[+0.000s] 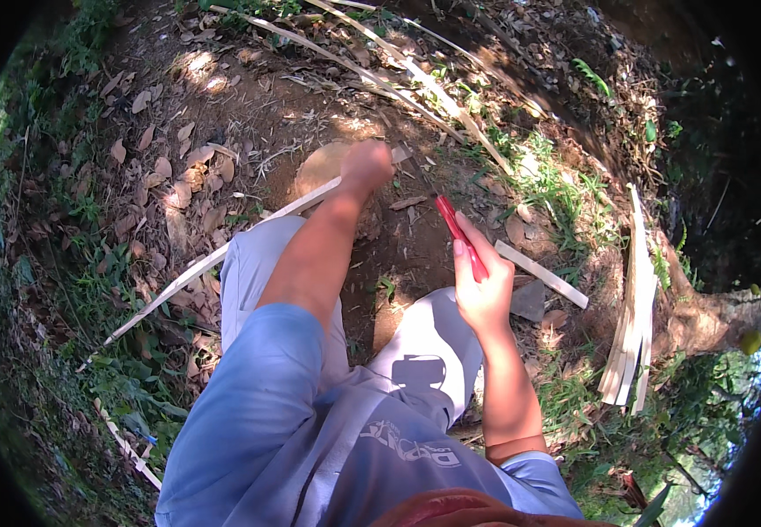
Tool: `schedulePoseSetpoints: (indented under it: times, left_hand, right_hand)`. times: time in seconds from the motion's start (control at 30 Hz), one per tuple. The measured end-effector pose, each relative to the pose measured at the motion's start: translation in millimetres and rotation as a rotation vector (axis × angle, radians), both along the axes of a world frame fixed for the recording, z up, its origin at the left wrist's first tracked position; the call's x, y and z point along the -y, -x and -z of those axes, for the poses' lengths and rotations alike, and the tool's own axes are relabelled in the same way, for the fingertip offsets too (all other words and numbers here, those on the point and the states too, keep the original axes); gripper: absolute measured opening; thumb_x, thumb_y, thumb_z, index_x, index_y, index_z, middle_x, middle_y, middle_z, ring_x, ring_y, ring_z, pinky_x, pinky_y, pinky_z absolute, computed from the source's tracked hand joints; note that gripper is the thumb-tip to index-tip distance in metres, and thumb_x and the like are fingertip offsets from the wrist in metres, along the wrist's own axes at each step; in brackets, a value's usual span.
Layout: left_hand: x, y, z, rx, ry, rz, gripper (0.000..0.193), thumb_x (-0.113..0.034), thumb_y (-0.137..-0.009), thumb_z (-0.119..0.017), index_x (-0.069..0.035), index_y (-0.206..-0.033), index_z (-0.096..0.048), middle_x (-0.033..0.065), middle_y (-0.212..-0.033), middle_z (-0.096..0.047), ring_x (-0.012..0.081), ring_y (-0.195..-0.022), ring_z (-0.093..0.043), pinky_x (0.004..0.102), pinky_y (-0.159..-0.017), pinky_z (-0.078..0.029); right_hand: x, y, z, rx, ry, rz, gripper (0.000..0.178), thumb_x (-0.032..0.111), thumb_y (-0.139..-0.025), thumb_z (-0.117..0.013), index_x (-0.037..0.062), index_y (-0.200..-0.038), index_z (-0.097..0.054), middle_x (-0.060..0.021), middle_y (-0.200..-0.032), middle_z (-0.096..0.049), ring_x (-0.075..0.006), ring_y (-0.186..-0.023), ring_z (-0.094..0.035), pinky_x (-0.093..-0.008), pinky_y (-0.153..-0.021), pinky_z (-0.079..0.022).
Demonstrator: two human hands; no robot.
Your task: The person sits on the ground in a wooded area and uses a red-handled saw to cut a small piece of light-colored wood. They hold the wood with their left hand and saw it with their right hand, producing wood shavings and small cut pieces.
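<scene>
Blade of the red-handled knife point(460, 235) is not showing; only the handle is sticking up out of my right hand point(484, 294), whose fingers point(461, 250) are wrapping tight around it over my right knee. My left hand point(365, 167) is reaching forward, arm straight, fingers curled shut on the long bamboo strip point(213, 259), whose gripped end is hiding under the fist. The strip is running down-left across my left thigh onto the leaf-strewn ground point(178, 105). More split bamboo strips point(631, 334) are lying to my right.

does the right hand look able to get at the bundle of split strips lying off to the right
Probably, but not freely: the right hand is shut on a red-handled tool. The bundle of strips lies on open ground on that side with nothing between, though it looks like a stretch.
</scene>
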State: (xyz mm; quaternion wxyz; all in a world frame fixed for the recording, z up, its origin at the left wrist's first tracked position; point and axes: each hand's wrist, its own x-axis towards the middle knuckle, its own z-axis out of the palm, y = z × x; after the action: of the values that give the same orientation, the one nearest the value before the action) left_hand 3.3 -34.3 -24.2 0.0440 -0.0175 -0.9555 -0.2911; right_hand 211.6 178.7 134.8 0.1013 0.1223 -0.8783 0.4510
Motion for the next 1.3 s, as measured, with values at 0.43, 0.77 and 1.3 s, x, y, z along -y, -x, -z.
schedulePoseSetpoints:
  times: [0.43, 0.77, 1.3]
  left_hand:
    - [-12, 2, 0, -0.015, 0.028, 0.026, 0.02, -0.02, -0.088, -0.073, -0.006, -0.098, -0.083, 0.0204, -0.105, -0.08, 0.0404, -0.103, -0.077, 0.049, -0.095, -0.062]
    - [-7, -4, -6, 0.021, 0.005, 0.031, 0.023, -0.022, -0.089, -0.073, -0.006, -0.102, -0.082, 0.021, -0.108, -0.08, 0.0408, -0.105, -0.076, 0.0494, -0.096, -0.061]
    - [-3, -4, 1, -0.112, 0.032, 0.07, 0.018, -0.019, -0.086, -0.075, -0.005, -0.094, -0.082, 0.0208, -0.102, -0.079, 0.0413, -0.101, -0.076, 0.0496, -0.094, -0.061]
  right_hand:
    - [63, 142, 50, -0.058, 0.092, -0.014, 0.036, 0.02, -0.108, -0.066, 0.0017, -0.138, -0.072, -0.0226, -0.119, -0.079, -0.0203, -0.104, -0.076, -0.0317, -0.092, -0.057]
    - [-72, -98, -3, -0.117, -0.215, -0.033, 0.044, 0.0, -0.101, -0.065, -0.0023, -0.144, -0.067, -0.02, -0.109, -0.081, -0.0125, -0.072, -0.071, -0.0281, -0.068, -0.056]
    - [58, 119, 61, -0.173, 0.051, -0.01, 0.038, 0.017, -0.106, -0.066, 0.0046, -0.142, -0.07, -0.0229, -0.106, -0.081, -0.0192, -0.08, -0.077, -0.0326, -0.074, -0.057]
